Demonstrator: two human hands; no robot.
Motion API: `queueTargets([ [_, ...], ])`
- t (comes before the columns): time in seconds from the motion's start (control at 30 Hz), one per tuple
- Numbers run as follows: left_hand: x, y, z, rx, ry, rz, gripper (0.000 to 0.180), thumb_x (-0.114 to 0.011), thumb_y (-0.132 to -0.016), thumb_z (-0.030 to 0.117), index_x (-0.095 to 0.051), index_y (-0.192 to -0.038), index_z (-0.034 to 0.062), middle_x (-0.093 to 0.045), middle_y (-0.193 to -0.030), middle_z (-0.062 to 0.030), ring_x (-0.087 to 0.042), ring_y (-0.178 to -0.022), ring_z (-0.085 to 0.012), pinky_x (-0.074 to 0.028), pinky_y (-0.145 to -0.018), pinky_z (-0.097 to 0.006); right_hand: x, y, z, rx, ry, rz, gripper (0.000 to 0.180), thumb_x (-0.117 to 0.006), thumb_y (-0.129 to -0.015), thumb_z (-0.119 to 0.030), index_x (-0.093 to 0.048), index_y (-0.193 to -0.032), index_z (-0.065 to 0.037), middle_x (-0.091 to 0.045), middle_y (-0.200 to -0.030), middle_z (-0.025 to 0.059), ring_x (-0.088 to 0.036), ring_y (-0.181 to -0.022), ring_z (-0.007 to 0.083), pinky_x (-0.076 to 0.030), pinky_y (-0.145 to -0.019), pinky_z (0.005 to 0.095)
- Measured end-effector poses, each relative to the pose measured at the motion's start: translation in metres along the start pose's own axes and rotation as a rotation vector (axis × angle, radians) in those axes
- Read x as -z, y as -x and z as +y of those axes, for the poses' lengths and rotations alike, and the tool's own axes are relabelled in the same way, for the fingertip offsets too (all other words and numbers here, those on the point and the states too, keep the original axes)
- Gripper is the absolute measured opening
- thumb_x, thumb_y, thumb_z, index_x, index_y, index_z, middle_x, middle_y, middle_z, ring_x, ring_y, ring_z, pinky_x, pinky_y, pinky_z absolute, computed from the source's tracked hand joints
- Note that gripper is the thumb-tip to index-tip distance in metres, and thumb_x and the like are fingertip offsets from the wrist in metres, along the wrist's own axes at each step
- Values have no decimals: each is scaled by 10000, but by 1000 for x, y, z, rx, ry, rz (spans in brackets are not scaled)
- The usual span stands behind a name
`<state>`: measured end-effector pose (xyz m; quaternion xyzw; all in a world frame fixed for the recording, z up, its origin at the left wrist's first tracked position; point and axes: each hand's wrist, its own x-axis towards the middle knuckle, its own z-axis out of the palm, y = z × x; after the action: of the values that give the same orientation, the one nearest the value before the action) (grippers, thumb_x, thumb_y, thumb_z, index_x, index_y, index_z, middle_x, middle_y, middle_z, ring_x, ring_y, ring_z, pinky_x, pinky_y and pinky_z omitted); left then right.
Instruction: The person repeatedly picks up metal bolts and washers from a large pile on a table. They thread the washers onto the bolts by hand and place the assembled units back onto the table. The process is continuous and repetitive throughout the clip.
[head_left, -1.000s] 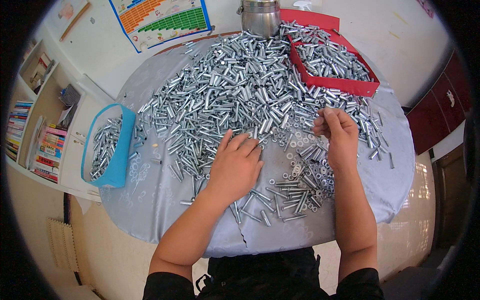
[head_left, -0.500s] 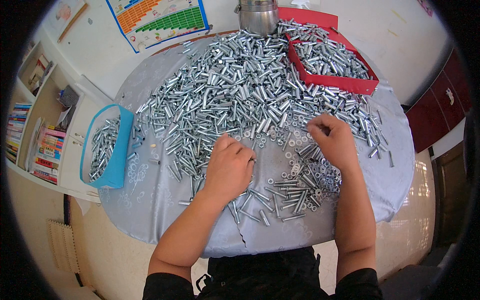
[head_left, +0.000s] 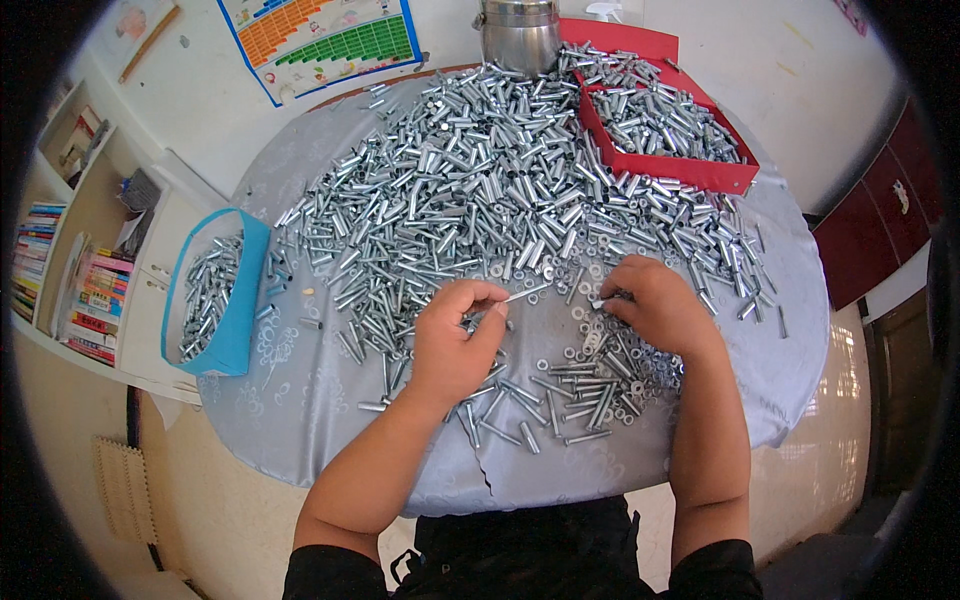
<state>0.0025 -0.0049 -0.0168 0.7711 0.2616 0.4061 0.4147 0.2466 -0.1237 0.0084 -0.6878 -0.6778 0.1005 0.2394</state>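
Observation:
Between the thumb and fingers of my left hand [head_left: 458,340] is a long, thin silver bolt [head_left: 530,291], its free end pointing right and slightly away from me. My right hand [head_left: 662,303] is pinched on a small shiny metal piece [head_left: 597,303], perhaps a nut; its shape is too small to make out. A gap separates the bolt from this piece. Loose washers and nuts [head_left: 581,328] lie below and between the hands. Closer to me, several bolts [head_left: 590,400] lie in a small heap. Behind both hands spreads a large pile of metal sleeves and bolts [head_left: 450,190].
A blue open box [head_left: 236,318] of metal parts stands at the left, a red box [head_left: 680,172] of sleeves at the far right. A steel pot [head_left: 520,38] stands at the back. The round table wears a grey cloth [head_left: 300,430]. Bookshelves [head_left: 100,250] flank the left.
My left hand has turned, bringing the bolt into view pointing right. My right hand has come down and nearer to me from the pile's edge, the small metal piece now showing at its fingertips.

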Motion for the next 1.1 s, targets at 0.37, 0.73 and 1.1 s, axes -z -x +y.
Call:
queueTargets([
  [0.37, -2, 1, 0, 237, 315, -3, 106, -649, -874, 71, -648, -977, 48, -582, -750, 36, -491, -586, -12, -404, -437, -180, -6, -14, -26, -340, -1032, 188, 225, -531, -963, -112, -594, -1159, -21, -599, -850, 19, -556, -643, 103, -476, -627, 253],
  [0.73, -2, 0, 4, 232, 343, -8, 112, -650, -870, 42, -656, -980, 23, -612, -791, 17, -530, -649, -24, -431, -497, -181, -19, -16, -25, -302, -1061, 245, 150, -608, -939, -126, -615, -1046, -22, -633, -828, 19, -575, -661, 91, -479, -618, 242],
  [1.1, -3, -1, 5, 222, 361, -36, 110, -649, -863, 3, -650, -973, 12, -622, -827, 13, -545, -723, -36, -442, -631, -196, -22, -15, -32, -281, -1059, 212, 134, -642, -906, -74, -633, -1025, -12, -627, -809, 2, -553, -674, 73, -462, -616, 226],
])
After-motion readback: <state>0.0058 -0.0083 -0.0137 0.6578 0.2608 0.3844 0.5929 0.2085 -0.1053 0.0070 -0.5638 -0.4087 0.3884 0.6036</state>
